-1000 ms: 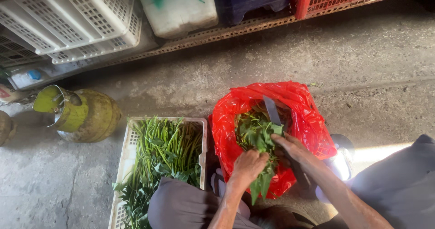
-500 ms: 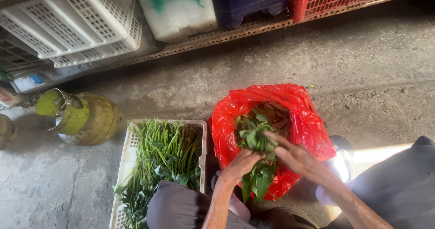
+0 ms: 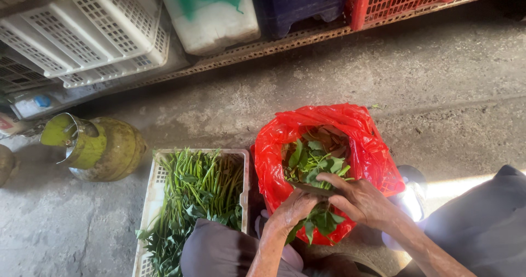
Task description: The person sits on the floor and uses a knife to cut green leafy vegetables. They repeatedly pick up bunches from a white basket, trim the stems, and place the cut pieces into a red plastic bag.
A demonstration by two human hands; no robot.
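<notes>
Compared with a second ago, I see my left hand [image 3: 293, 211] and right hand [image 3: 361, 200] drawn closer together at the near rim of the red plastic bag [image 3: 367, 145], both now clenched on one bunch of leafy greens [image 3: 315, 164] that reaches from the bag's mouth over its near edge. I judge that a bundle is being gathered out of the bag, while the white crate [image 3: 150, 197] of long green stems [image 3: 200, 192] stands untouched just left of the bag.

red plastic bag [image 3: 370, 145], green leaves [image 3: 312, 164], yellow-green gas cylinder [image 3: 107, 148], white crate [image 3: 148, 200]
</notes>
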